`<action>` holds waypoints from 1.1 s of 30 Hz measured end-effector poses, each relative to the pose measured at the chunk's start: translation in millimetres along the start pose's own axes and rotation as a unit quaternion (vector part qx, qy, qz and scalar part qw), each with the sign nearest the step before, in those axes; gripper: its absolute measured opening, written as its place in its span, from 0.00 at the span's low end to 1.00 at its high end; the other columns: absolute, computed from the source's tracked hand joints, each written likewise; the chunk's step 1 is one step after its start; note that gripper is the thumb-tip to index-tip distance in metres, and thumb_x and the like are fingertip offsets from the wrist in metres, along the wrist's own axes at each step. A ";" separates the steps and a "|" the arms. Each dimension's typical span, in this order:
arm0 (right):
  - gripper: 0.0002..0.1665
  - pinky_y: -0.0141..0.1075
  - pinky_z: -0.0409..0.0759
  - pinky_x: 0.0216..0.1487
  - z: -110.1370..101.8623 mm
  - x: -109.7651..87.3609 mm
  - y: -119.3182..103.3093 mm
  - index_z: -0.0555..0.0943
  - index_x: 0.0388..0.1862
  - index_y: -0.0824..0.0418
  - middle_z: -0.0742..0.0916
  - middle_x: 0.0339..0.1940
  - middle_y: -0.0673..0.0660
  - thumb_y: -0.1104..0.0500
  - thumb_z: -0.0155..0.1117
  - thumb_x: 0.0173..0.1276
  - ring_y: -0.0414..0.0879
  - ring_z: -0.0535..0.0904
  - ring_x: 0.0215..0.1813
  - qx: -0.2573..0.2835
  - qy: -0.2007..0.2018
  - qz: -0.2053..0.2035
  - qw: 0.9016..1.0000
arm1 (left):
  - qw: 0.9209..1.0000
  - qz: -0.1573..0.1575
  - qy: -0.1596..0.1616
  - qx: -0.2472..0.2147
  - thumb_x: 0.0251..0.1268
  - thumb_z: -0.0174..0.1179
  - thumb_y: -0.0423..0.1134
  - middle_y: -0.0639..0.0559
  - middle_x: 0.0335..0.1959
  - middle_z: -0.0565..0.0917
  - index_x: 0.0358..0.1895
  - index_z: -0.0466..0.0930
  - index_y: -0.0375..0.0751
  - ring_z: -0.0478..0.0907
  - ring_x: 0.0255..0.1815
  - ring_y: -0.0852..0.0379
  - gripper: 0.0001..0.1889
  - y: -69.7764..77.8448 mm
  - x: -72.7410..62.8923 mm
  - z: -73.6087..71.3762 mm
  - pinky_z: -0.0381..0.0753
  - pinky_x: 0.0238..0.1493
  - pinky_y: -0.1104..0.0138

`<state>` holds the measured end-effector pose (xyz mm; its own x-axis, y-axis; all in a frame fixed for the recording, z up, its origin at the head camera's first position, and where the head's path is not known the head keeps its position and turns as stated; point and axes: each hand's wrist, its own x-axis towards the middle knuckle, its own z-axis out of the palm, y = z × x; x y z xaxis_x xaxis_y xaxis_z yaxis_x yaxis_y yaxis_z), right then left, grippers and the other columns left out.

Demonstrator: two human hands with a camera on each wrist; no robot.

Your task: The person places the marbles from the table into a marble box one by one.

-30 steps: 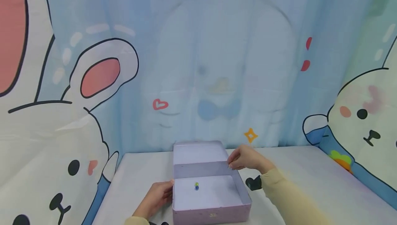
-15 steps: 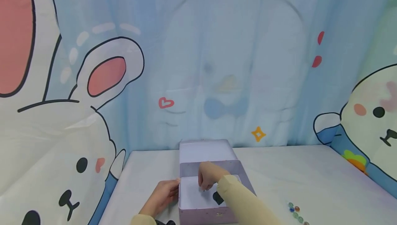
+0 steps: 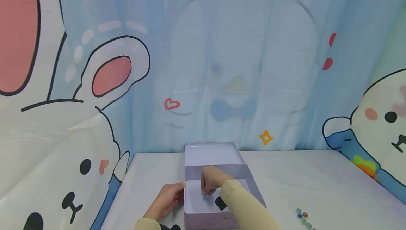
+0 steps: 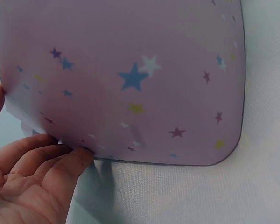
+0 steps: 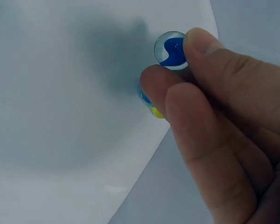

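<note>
From my head camera, the purple box point(image 3: 204, 220) sits on the white desk point(image 3: 155, 168) in front of me, its lid point(image 3: 210, 154) tipped back at the far side. My left hand point(image 3: 170, 196) holds the box at its left wall, thumb at the rim. My right hand point(image 3: 214, 180) reaches in over the pale bottom, fingers pointing down. Off to the right of the box, a few loose marbles point(image 3: 303, 221) lie on the desk, green, blue and orange-brown. A blue curtain point(image 3: 234, 47) with cartoon animals hangs behind.

At my left wrist, the box's purple side fills much of the view, scattered with blue, white, yellow and dark stars. My fingertips press its lower edge, and my thumb touches the edge at the left.

At my right wrist, I pinch a clear marble point(image 5: 172, 50) with a blue and white swirl between thumb and finger. Just beside it, blue and yellow glass point(image 5: 144, 96) shows, partly hidden by my fingers.
</note>
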<state>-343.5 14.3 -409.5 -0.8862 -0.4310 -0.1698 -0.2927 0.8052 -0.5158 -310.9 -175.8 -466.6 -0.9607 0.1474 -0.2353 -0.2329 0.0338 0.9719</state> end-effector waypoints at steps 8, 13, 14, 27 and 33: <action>0.11 0.35 0.89 0.31 -2.9 -1.3 -1.0 0.85 0.21 0.63 0.86 0.20 0.54 0.74 0.76 0.55 0.44 0.82 0.24 0.005 -0.003 0.002 1.000 | 1.000 0.005 -0.008 -0.002 0.80 0.50 0.43 0.25 0.67 0.76 0.68 0.64 0.14 0.76 0.69 0.35 0.30 1.5 -0.3 0.5 0.81 0.68 0.50; 0.10 0.34 0.89 0.30 -3.2 -1.3 -0.8 0.85 0.21 0.63 0.86 0.20 0.54 0.74 0.76 0.56 0.43 0.83 0.23 0.004 -0.002 -0.002 1.000 | 1.000 -0.002 -0.007 0.001 0.80 0.51 0.43 0.25 0.67 0.75 0.68 0.64 0.14 0.75 0.70 0.35 0.31 2.2 -1.1 0.6 0.80 0.68 0.50; 0.10 0.34 0.89 0.30 -3.5 -1.5 -0.7 0.85 0.21 0.63 0.86 0.20 0.53 0.73 0.76 0.56 0.43 0.83 0.23 0.003 -0.001 -0.003 1.000 | 1.000 -0.004 -0.007 0.000 0.80 0.51 0.43 0.25 0.68 0.75 0.68 0.64 0.14 0.75 0.70 0.35 0.31 2.4 -1.1 0.8 0.80 0.68 0.49; 0.02 0.36 0.90 0.33 -41.7 -23.8 42.3 0.89 0.32 0.66 0.90 0.26 0.55 0.69 0.75 0.60 0.43 0.86 0.29 0.100 0.052 -0.022 0.993 | 1.000 -0.016 -0.006 0.006 0.80 0.52 0.44 0.26 0.69 0.74 0.68 0.64 0.15 0.74 0.71 0.34 0.31 0.1 -3.0 6.6 0.79 0.69 0.49; 0.14 0.42 0.92 0.43 -97.9 -72.5 117.3 0.87 0.46 0.71 0.92 0.38 0.59 0.63 0.74 0.65 0.47 0.89 0.39 0.147 0.106 0.007 0.983 | 1.000 -0.003 -0.011 0.007 0.81 0.50 0.44 0.24 0.70 0.71 0.69 0.62 0.13 0.70 0.73 0.32 0.32 3.4 -6.9 0.8 0.76 0.71 0.47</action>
<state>-348.7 179.8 -375.5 -0.9537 -0.3003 -0.0158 -0.1908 0.6448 -0.7402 -305.0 -176.0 -461.7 -0.9559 0.1684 -0.2406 -0.2357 0.0491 0.9706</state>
